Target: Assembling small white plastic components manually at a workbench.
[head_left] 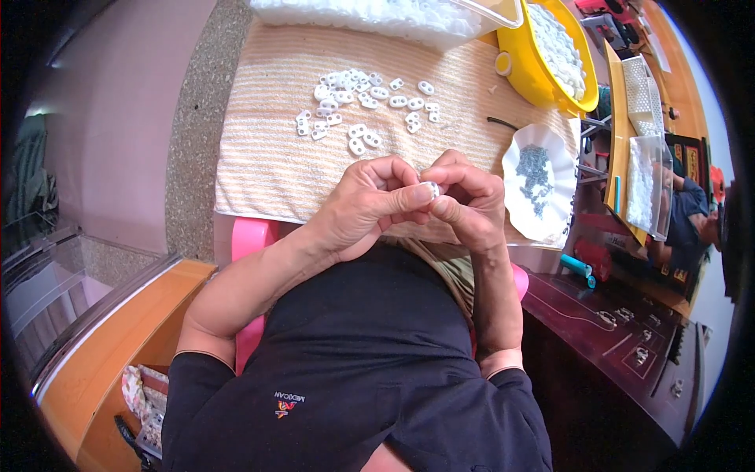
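Observation:
Close in front of my body, my two hands meet at the towel's near edge. My left hand (376, 193) is closed, its thumb and fingertips pinching a small white plastic piece (430, 187). From the other side, my right hand (474, 198) curls its thumb and forefinger against the same piece; whether a smaller part sits between those fingertips is hidden. Beyond the hands lies a loose pile of white oval two-hole plastic pieces (342, 85), with several more scattered around it. Right of my right hand, small dark parts (535, 173) are heaped in a white fluted dish (560, 211).
A striped towel (267, 118) covers the table. At the far edge stands a clear plastic box (503, 11) full of white pieces, beside a yellow basin (515, 75) of similar ones. A dark thin strip (501, 123) lies near the dish. A person (684, 212) sits off to the right.

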The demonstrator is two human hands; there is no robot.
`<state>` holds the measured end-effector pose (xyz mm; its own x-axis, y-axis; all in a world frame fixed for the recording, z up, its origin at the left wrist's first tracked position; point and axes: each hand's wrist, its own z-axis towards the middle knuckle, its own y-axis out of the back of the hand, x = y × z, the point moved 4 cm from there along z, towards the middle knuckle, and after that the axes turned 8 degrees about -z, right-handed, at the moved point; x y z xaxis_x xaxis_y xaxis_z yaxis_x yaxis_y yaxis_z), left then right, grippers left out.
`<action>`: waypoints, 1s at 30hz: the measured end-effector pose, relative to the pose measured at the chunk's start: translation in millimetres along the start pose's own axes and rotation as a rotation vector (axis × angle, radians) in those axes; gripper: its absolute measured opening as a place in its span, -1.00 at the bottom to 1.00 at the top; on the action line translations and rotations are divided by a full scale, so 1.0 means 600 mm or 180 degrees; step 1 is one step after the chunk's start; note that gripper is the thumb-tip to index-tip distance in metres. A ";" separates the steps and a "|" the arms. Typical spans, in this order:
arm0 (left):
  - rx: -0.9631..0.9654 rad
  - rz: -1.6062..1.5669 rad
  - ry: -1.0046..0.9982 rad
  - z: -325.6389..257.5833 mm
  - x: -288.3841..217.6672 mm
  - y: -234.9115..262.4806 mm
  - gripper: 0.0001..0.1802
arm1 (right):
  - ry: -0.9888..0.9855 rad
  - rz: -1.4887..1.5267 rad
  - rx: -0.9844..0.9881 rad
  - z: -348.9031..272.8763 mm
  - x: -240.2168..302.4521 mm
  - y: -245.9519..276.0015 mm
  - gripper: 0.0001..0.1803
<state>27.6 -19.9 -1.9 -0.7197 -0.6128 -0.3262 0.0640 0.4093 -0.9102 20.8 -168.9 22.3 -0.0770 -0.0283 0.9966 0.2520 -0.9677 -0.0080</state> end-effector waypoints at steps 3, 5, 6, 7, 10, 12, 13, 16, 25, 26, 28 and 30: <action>0.0021 0.0008 -0.0030 0.000 0.002 0.000 -0.91 | 0.0184 -0.0388 0.0166 -0.001 0.006 0.000 -0.77; 0.0057 0.0013 -0.0046 0.002 0.005 0.000 -0.92 | 0.0102 -0.0238 0.0028 -0.003 0.007 -0.004 -0.70; 0.0021 -0.0003 -0.0051 0.002 0.007 0.001 -0.92 | 0.0120 -0.0250 0.0024 -0.002 0.010 -0.005 -0.70; -0.0012 -0.0020 -0.0056 0.004 0.007 0.003 -0.92 | -0.0053 -0.0073 0.0025 -0.001 0.010 -0.007 -0.71; -0.0101 0.0050 -0.0042 0.005 0.001 0.007 -0.90 | -0.0342 0.0328 0.0017 0.004 0.007 -0.012 -0.71; -0.0062 0.0068 -0.0017 0.005 -0.001 0.007 -0.90 | -0.0618 0.0649 0.0114 0.006 0.011 -0.015 -0.74; -0.0052 0.0084 0.0009 0.005 -0.001 0.006 -0.89 | -0.0607 0.0623 0.0108 0.006 0.013 -0.011 -0.74; 0.0002 0.0156 0.0126 0.004 0.001 0.003 -0.87 | -0.0619 0.0508 0.0203 0.000 0.009 0.003 -0.79; -0.0088 0.0142 0.0089 0.000 -0.007 -0.006 -0.86 | -0.0216 -0.0830 -0.0984 0.023 0.082 0.071 -0.93; -0.0074 0.0142 0.0078 0.000 -0.008 -0.006 -0.86 | -0.0093 -0.1281 -0.1154 0.033 0.102 0.097 -0.93; -0.0011 0.0309 0.0028 0.001 -0.006 -0.003 -0.89 | 0.0233 -0.1977 -0.1694 0.055 0.135 0.149 -0.85; -0.0006 0.0332 -0.0007 0.002 -0.005 -0.001 -0.89 | 0.0321 -0.2598 -0.2104 0.080 0.163 0.202 -0.73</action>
<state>30.8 -18.9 -0.8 -0.7077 -0.5683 -0.4198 0.1373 0.4722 -0.8707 90.3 -277.0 122.8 -0.0737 0.7018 0.7085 -0.4859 -0.6457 0.5890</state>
